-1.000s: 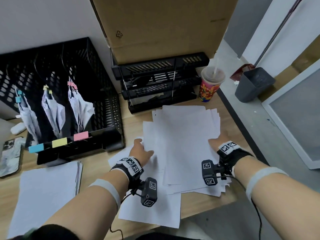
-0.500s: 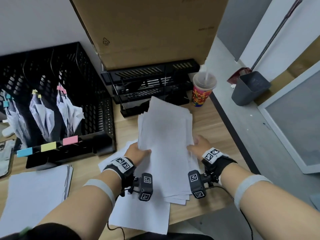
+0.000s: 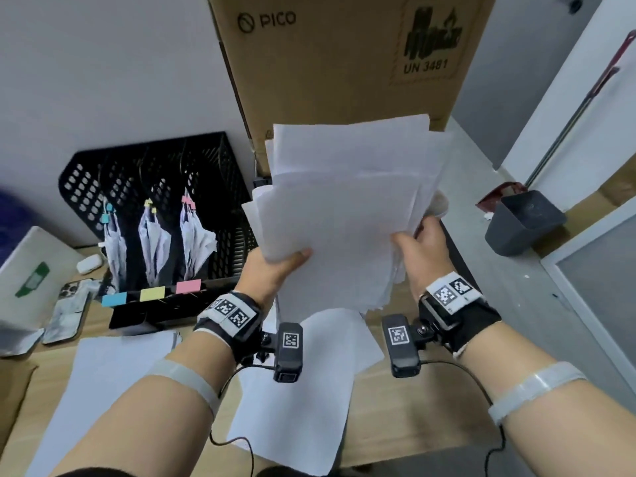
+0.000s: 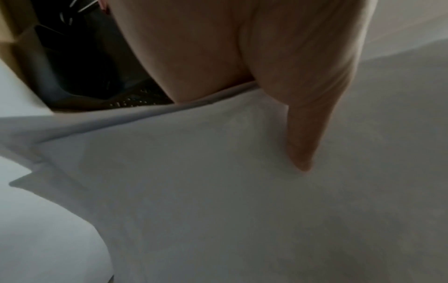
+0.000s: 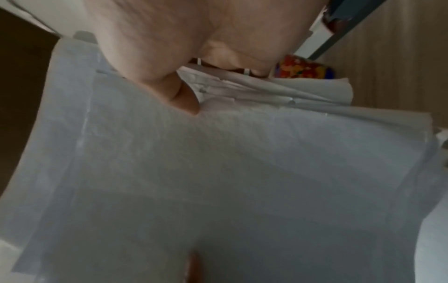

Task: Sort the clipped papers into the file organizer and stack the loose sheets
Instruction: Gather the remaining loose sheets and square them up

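At the far left of the head view a phone (image 3: 67, 309) is lying on the desk (image 3: 406, 438), beside a small white case (image 3: 88, 263). Right of these, in the middle left of the frame, the black file organizer (image 3: 220, 166) is standing upright with three clipped papers (image 3: 155, 242) hanging in its slots, and blue, yellow and pink labels (image 3: 152, 293) are sitting along its front edge. Below it, at the lower left, a stack of white paper (image 3: 103, 373) is lying flat on the desk. In the centre the left hand (image 3: 272, 273) is gripping the lower left edge of a bundle of loose sheets (image 3: 344, 215), its thumb pressing on the front face, as the left wrist view also shows. The bundle is being held up off the desk, uneven at its edges, covering the lower part of a brown cardboard box (image 3: 344, 56) at the top of the frame. Under the bundle a few more sheets (image 3: 309, 390) are lying on the desk. The right hand (image 3: 423, 249) is clamping the bundle's right edge, thumb on the front. At the far right a dark bin (image 3: 523, 225) is standing on the floor.
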Available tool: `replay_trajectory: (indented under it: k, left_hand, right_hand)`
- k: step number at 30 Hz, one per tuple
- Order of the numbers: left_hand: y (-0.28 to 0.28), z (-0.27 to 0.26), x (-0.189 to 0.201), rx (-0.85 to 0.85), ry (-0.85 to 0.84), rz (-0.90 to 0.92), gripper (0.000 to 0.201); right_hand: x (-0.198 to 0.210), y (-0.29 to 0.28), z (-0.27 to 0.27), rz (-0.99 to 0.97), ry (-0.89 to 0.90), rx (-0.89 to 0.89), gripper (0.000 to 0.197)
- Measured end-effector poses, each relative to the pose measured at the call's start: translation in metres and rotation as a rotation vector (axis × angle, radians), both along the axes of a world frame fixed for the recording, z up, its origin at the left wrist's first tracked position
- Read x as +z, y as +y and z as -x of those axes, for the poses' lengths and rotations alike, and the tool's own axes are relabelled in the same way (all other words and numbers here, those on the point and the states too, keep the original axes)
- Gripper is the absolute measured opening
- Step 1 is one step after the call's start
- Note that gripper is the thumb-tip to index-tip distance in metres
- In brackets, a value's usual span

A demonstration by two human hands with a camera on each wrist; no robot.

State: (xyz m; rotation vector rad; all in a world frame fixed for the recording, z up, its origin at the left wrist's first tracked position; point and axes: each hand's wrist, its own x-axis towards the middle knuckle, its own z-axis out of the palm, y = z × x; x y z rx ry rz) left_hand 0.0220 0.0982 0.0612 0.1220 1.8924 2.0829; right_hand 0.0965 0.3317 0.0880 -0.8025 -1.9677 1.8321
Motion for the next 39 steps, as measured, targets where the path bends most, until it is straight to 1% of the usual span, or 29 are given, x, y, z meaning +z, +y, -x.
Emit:
replay_trajectory:
  k: [2,4,6,8,11,15,18,20,23,25,27,28,29,31,34,36,39]
  left_hand:
    - [-0.004,-0.006,-0.004,0.008,0.030,0.017,0.043]
    - [-0.009,-0.015,-0.016,0.025,0.059,0.070,0.046]
    - [-0.014,-0.023,-0.034,0.028,0.040,0.132,0.044]
    - [-0.015,-0.028,-0.050,0.039,-0.031,0.149,0.046]
    - [-0.011,-0.032,-0.057,0.028,-0.045,0.159,0.045]
    - [-0.011,-0.031,-0.049,-0.008,-0.037,0.064,0.040]
    - [-0.015,-0.034,-0.049,-0.016,-0.044,0.020,0.038]
    - [-0.015,-0.036,-0.046,-0.003,-0.051,-0.011,0.039]
    - [-0.011,-0.032,-0.026,-0.011,-0.007,-0.052,0.037]
    - [-0.011,-0.028,-0.009,-0.010,0.030,-0.071,0.036]
    - [-0.013,-0.026,-0.002,0.022,0.070,-0.050,0.037]
    - [-0.014,-0.028,-0.003,0.058,0.092,-0.016,0.038]
    - [-0.016,-0.031,-0.007,0.101,0.115,0.020,0.040]
    - [-0.018,-0.040,-0.021,0.181,0.120,0.060,0.050]
    - [-0.020,-0.047,-0.042,0.202,0.096,0.073,0.061]
    - [-0.019,-0.046,-0.050,0.168,0.070,0.088,0.060]
    - [-0.019,-0.044,-0.060,0.125,0.019,0.119,0.052]
  right_hand:
    - [0.005,-0.009,-0.013,-0.008,0.049,0.014,0.037]
    - [-0.005,-0.018,-0.030,-0.012,0.046,0.044,0.042]
    - [-0.024,-0.026,-0.043,0.015,-0.003,0.057,0.046]
    - [-0.044,-0.028,-0.047,0.047,-0.077,0.064,0.048]
    - [-0.055,-0.029,-0.045,0.049,-0.135,0.082,0.052]
    - [-0.046,-0.027,-0.045,0.020,-0.087,0.024,0.047]
    - [-0.041,-0.029,-0.049,0.011,-0.041,0.000,0.057]
    - [-0.042,-0.030,-0.048,0.030,-0.056,0.017,0.059]
    - [-0.034,-0.030,-0.043,-0.014,-0.067,0.028,0.043]
    - [-0.023,-0.032,-0.041,-0.031,0.005,-0.004,0.039]
    - [-0.016,-0.036,-0.043,-0.023,0.106,-0.008,0.043]
    - [-0.017,-0.039,-0.047,-0.026,0.125,0.007,0.046]
    - [-0.022,-0.043,-0.051,-0.030,0.113,0.022,0.047]
    - [-0.039,-0.052,-0.059,-0.022,0.018,0.039,0.044]
    - [-0.063,-0.060,-0.063,0.019,-0.113,0.074,0.039]
    - [-0.073,-0.061,-0.060,0.040,-0.178,0.085,0.035]
    - [-0.080,-0.062,-0.058,0.092,-0.270,0.088,0.012]
